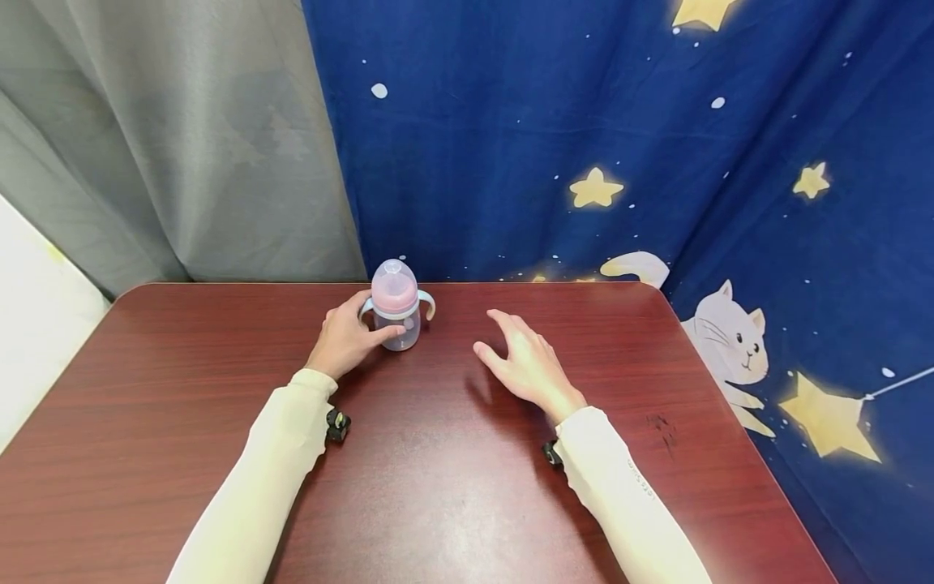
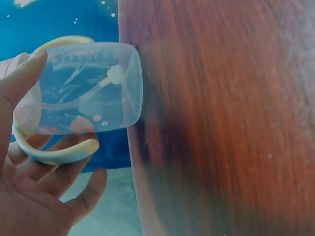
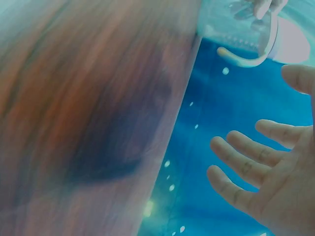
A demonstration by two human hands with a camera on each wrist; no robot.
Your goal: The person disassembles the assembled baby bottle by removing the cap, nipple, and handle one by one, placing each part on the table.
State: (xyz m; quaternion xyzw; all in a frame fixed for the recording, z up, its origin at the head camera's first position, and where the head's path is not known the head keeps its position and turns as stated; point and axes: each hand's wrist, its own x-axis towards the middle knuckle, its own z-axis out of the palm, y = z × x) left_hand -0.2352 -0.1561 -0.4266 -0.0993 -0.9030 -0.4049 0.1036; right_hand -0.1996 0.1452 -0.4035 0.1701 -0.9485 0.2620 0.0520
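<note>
A clear baby bottle with a pink collar, a domed translucent cap and two pale curved handles stands upright near the table's far edge. My left hand holds it from the left, thumb across its front and fingers behind the near handle. In the left wrist view, a drinking straw with a white weighted end shows inside the bottle, and orange and white prints mark its side. To the right of the bottle, my right hand hovers over the table with fingers spread and nothing in them.
The reddish-brown wooden table ends just behind the bottle. Beyond it hang a grey curtain and a blue curtain with stars and a white cat. A dark smudge marks the tabletop on the right.
</note>
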